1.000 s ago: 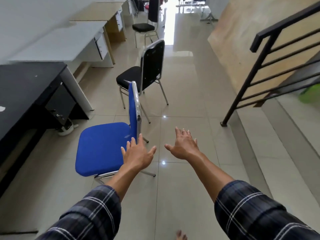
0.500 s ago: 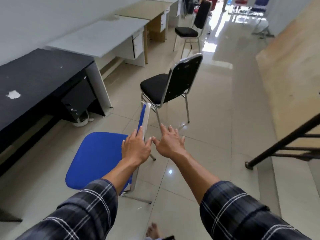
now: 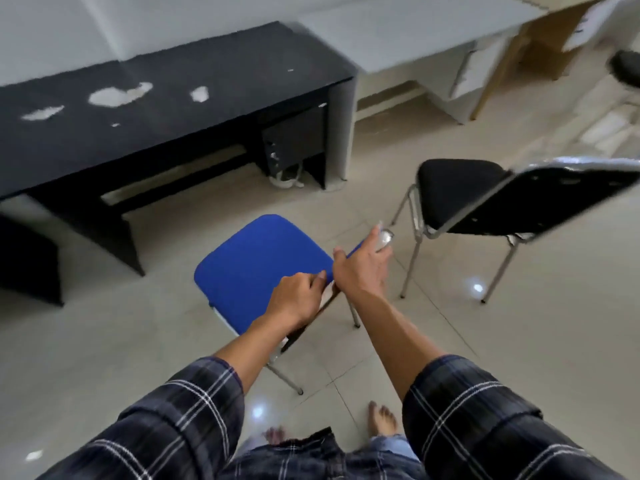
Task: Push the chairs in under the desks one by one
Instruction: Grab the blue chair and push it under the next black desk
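Standing by: black laminate desk far left | blue padded metal-framed chair near it, not yet under | left hand, right hand both clasping its backrest | next: likely shove deskward | black padded chair right, waiting

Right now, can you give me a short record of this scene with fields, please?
left hand: gripping the backrest top of the blue chair
right hand: on the same backrest, further along
blue chair position: on the floor, in front of the black desk, not yet under it
black chair: to the right, also not under a desk
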`<state>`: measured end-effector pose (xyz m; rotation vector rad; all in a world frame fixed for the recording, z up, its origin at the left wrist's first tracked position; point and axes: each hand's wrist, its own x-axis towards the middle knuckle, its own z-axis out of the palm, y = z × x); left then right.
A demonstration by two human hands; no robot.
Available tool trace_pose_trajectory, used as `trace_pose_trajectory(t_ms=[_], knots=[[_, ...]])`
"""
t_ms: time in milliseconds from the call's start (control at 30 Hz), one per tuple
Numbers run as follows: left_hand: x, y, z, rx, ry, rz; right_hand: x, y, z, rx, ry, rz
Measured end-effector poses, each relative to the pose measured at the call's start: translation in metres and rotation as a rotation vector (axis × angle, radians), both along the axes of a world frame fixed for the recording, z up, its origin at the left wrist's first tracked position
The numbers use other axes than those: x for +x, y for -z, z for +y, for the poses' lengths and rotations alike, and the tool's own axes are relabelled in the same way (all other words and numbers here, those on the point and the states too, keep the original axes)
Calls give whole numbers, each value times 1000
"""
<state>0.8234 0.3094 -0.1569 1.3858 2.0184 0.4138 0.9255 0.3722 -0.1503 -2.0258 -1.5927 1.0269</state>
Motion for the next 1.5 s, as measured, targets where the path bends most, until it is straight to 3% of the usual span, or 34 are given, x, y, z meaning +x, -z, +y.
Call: trace_pose_trajectory(t_ms=[167, 300, 367, 467, 500, 567, 667, 833, 1033, 1500], knots=[[15, 9, -14, -46, -486, 78, 18, 1, 33, -55, 196, 242], [42, 6, -28, 15, -1039, 31, 27, -4, 73, -343, 469, 484], [55, 5, -30, 6, -1401, -192, 33, -6, 86, -485, 489, 604], [55, -4, -27, 64, -1805, -789, 41, -3, 103, -702, 504, 689], [52, -7, -26, 104, -1846, -992, 45, -5, 107, -772, 498, 702], [47, -15, -25, 149, -1880, -1223, 50, -11, 111, -872, 481, 728], [41, -22, -26, 136, -1915, -1309, 58, -8, 116, -989, 477, 825], [39, -25, -18, 34, -2029, -1288, 63, -11, 121, -1042, 381, 894], [38, -41, -10, 121, -2132, -1285, 58, -10, 123, -1058, 349, 927], [-79, -48, 5, 121, -2083, -1236, -40, 4, 126, -1005, 350, 1022]])
